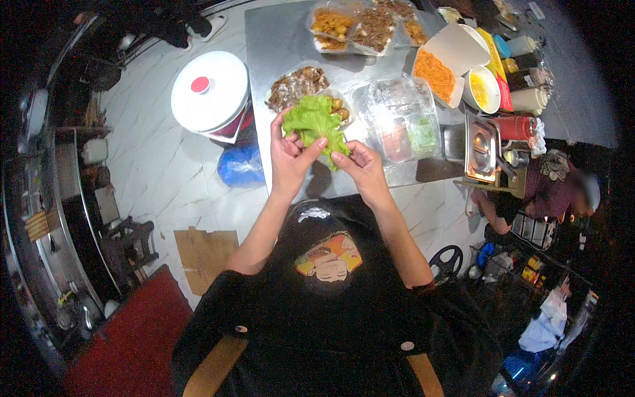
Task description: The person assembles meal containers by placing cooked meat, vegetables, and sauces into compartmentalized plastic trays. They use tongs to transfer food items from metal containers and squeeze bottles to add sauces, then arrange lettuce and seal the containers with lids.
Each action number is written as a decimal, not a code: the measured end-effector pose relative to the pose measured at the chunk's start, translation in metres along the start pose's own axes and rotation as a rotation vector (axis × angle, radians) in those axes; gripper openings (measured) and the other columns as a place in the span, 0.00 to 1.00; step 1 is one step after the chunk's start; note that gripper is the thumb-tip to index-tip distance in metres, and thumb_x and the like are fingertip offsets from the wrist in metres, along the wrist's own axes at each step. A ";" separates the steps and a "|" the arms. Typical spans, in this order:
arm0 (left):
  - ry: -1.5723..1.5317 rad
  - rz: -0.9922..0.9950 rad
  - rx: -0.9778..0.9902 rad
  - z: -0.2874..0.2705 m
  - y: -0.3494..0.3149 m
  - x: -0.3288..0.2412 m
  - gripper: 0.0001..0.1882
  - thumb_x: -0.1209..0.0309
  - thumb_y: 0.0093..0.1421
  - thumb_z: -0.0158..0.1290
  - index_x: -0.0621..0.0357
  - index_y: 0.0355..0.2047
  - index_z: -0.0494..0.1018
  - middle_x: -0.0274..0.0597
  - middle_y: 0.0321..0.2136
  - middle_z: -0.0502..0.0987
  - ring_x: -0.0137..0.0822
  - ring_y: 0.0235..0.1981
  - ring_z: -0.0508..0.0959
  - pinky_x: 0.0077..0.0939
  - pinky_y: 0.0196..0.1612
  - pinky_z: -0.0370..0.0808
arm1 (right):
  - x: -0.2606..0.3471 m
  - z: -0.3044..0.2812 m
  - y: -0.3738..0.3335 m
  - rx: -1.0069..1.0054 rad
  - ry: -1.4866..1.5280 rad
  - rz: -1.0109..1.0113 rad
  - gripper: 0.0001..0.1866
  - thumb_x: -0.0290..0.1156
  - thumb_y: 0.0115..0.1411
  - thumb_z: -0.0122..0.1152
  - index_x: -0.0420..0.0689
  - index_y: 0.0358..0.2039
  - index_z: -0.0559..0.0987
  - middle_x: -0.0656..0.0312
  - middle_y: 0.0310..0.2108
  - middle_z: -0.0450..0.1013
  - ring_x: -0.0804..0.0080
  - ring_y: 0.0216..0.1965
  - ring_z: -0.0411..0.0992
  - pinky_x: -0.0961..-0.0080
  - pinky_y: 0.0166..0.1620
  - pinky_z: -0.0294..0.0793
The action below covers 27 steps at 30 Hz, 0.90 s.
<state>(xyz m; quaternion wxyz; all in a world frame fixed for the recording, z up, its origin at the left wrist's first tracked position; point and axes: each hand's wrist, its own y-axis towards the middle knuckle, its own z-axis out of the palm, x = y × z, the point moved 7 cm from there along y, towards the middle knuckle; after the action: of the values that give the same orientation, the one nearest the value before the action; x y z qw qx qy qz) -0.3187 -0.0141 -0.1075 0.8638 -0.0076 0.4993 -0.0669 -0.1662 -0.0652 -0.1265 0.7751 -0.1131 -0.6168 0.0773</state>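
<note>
A green lettuce leaf (316,120) is stretched between my two hands above the steel table's near edge. My left hand (290,153) pinches its left side, thumb on top and fingers underneath. At the leaf's lower right, my right hand (361,167) grips the edge between thumb and fingers. Just beyond the leaf lies a container of browned, pale-dusted meat (297,87), with small round brownish pieces (340,110) partly hidden behind the leaf. To the right sits a clear plastic clamshell box (395,99) with pinkish and green contents showing through.
Filled clear containers (354,28) stand at the far edge. On the right are a box of orange shreds (434,74), a yellow-filled bowl (485,90), sauce bottles (529,100) and a lidded metal pan (483,147). A white-lidded bucket (225,106) stands left; another person (555,178) is at right.
</note>
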 end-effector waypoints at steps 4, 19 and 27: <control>0.203 0.142 0.018 0.005 -0.001 -0.008 0.42 0.85 0.55 0.63 0.60 0.66 0.54 0.49 0.60 0.65 0.39 0.58 0.72 0.35 0.61 0.73 | -0.009 -0.004 0.004 -0.076 0.012 0.055 0.07 0.28 0.64 0.66 0.40 0.40 0.80 0.67 0.36 0.79 0.84 0.37 0.73 0.82 0.44 0.71; 0.790 0.372 0.081 0.008 -0.001 0.024 0.40 0.79 0.56 0.64 0.62 0.65 0.57 0.56 0.52 0.75 0.44 0.49 0.81 0.36 0.52 0.79 | -0.053 -0.025 0.018 -0.147 0.188 0.258 0.08 0.30 0.63 0.64 0.41 0.39 0.80 0.66 0.32 0.78 0.82 0.31 0.73 0.81 0.35 0.71; 0.839 0.343 0.485 0.014 -0.007 0.028 0.44 0.81 0.49 0.65 0.60 0.65 0.58 0.54 0.52 0.77 0.51 0.53 0.79 0.40 0.58 0.75 | -0.052 -0.024 0.010 -0.063 0.504 0.200 0.10 0.28 0.66 0.59 0.41 0.46 0.78 0.63 0.40 0.78 0.76 0.40 0.78 0.76 0.44 0.78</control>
<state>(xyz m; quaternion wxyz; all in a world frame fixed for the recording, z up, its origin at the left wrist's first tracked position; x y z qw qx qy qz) -0.2937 -0.0254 -0.1236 0.5647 0.3025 0.7670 -0.0353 -0.1542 -0.0709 -0.1835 0.8888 -0.2131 -0.3923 0.1037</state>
